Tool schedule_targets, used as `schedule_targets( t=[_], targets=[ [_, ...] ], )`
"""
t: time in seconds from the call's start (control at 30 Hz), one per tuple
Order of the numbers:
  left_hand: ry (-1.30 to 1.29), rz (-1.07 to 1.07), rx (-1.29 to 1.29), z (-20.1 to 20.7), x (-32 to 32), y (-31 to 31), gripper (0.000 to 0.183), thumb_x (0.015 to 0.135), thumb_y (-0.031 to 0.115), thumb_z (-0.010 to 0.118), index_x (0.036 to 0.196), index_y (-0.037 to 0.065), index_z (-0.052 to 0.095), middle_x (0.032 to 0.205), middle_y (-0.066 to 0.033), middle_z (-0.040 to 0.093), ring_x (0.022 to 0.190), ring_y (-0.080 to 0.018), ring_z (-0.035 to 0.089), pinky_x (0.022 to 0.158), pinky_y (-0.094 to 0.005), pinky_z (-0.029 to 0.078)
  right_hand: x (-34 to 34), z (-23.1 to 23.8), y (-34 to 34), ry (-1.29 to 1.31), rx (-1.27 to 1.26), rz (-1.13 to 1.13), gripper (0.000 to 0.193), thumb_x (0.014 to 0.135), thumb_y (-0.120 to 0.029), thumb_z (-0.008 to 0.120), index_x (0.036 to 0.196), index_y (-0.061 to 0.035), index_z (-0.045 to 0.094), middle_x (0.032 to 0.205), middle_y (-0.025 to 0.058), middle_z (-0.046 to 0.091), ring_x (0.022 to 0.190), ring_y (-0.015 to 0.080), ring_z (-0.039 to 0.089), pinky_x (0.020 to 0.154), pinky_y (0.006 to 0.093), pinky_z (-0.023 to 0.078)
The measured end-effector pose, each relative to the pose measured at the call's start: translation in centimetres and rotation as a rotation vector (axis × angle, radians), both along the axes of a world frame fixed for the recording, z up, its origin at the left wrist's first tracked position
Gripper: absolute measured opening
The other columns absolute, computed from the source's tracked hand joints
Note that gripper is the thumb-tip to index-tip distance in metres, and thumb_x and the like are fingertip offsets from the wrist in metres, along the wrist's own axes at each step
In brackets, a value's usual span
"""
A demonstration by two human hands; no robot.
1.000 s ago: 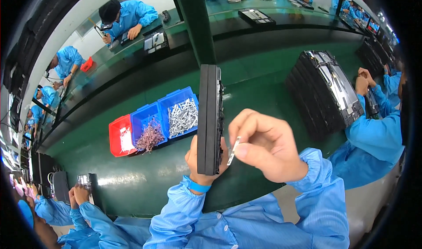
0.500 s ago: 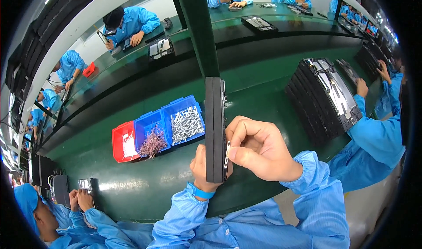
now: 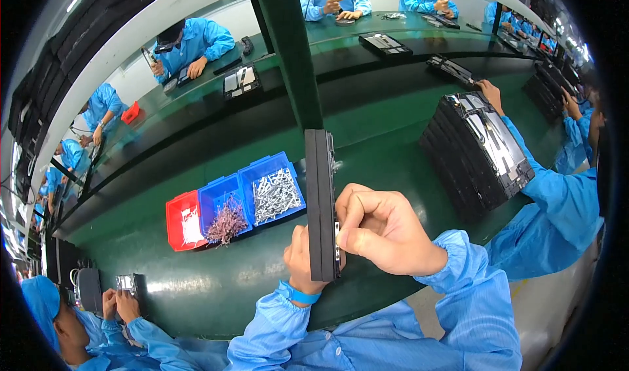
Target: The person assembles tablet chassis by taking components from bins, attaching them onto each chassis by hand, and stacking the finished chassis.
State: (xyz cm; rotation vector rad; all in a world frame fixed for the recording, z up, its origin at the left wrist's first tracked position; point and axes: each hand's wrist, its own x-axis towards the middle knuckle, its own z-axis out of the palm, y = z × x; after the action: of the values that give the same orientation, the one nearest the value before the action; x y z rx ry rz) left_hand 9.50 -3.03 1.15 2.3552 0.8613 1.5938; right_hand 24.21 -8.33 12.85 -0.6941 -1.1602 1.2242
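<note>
My left hand [image 3: 298, 256] grips a black tray-like block [image 3: 318, 207], layered and held up on edge, with its narrow side toward me. Silver parts show along its right face, mostly turned away from view. The fingers of my right hand [image 3: 390, 230] are pinched together against that right face. At their tips is a small, narrow pale strip with dark holes [image 3: 337, 240], lying along the face of the block. Whether the strip is fixed there or only held against it, I cannot tell.
Left of the block stand a red bin [image 3: 171, 223] of white pieces, a blue bin [image 3: 208, 191] of thin pinkish wires and a blue bin [image 3: 245, 174] of silver parts. A black tray stack [image 3: 458, 155] is at right. A green post [image 3: 298, 63] rises ahead; co-workers sit around.
The strip now lies closer along the block's face, with my right hand still pinched there. At right, a co-worker's hand has moved a tray up to the far ledge.
</note>
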Motion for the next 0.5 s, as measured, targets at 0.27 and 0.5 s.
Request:
schedule_targets(
  t=[0.27, 0.5],
  targets=[
    [0.023, -0.015, 0.015, 0.15, -0.14, -0.13, 0.031, 0.074, 0.016, 0.072, 0.100, 0.002, 0.064, 0.091, -0.0080, 0.062, 0.066, -0.0236, 0.058, 0.046, -0.0341, 0.045, -0.05, 0.02, 0.00, -0.038, -0.025, -0.025, 0.013, 0.082, 0.006, 0.063, 0.072, 0.0013, 0.056, 0.089, 0.0069, 0.050, 0.077, 0.0091, 0.050, 0.067, 0.0245, 0.042],
    [0.041, -0.007, 0.020, -0.35, -0.36, -0.23, 0.031, 0.075, 0.017, 0.072, 0.101, 0.002, 0.065, 0.093, -0.0083, 0.064, 0.065, -0.0230, 0.057, 0.046, -0.0339, 0.045, -0.14, 0.15, -0.06, -0.054, -0.002, -0.029, 0.014, 0.081, 0.005, 0.063, 0.071, 0.0012, 0.055, 0.088, 0.0068, 0.049, 0.076, 0.0092, 0.049, 0.066, 0.0245, 0.042]
  ],
)
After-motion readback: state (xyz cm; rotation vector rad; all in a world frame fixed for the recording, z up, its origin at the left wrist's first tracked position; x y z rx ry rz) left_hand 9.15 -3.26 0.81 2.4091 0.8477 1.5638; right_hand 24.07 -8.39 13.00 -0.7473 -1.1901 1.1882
